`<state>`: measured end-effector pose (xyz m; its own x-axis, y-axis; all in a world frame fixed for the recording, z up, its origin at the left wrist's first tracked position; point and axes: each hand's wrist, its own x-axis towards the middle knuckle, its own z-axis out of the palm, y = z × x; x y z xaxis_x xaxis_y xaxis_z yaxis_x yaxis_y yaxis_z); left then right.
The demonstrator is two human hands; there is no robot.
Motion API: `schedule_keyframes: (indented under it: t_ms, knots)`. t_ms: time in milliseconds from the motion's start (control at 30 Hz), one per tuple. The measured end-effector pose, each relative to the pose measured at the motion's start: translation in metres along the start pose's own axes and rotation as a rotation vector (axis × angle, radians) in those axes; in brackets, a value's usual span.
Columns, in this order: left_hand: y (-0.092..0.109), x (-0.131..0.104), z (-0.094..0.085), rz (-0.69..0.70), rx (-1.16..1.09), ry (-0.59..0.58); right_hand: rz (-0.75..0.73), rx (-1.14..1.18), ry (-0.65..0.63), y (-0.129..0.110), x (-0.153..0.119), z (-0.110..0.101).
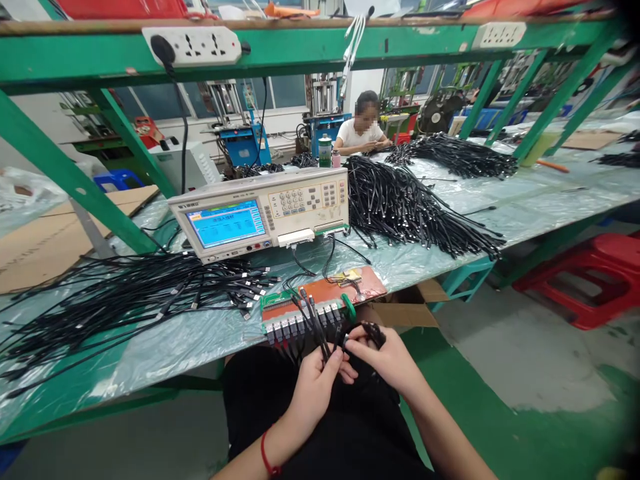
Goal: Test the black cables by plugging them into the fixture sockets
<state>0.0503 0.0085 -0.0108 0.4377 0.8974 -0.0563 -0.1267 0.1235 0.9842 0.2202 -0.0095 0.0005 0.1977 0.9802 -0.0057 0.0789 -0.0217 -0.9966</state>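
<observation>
My left hand (323,375) is closed around several black USB cables (314,323), whose upper ends stick up over the test board. Close beside it, my right hand (377,352) is closed on more black cable ends, with a small metal plug between the fingertips. Just beyond my hands lies the orange-brown test board (325,293), with a row of connectors (300,325) along its near edge. Several dark plugs sit in that row. Behind the board stands a beige cable tester (263,212) with a lit blue screen, wired to the board.
Loose black cables (200,290) spread over the left of the table, and a large pile (415,207) lies right of the tester. A green shelf frame (300,50) crosses above. A person (365,127) sits across the table. A red stool (585,277) stands at right.
</observation>
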Motion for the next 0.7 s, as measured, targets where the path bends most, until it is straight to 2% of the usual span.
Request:
schedule_keyframes:
  t_ms: [133,300,400,567,700]
  knots:
    - [0.002,0.0,-0.001,0.013,0.036,0.002,-0.054,0.07,-0.052,-0.005,-0.003,0.011]
    - [-0.001,0.003,-0.005,0.015,0.005,0.119,0.067,0.335,0.121,0.002,0.008,0.008]
    - [-0.002,0.004,-0.007,0.019,-0.032,0.147,0.088,0.468,0.173,0.011,0.018,0.001]
    - [-0.005,0.003,-0.006,-0.025,-0.125,0.091,0.071,0.326,0.257,0.028,0.028,-0.003]
    - [-0.008,0.003,-0.005,-0.041,-0.142,0.078,0.075,0.254,0.269,0.037,0.032,-0.002]
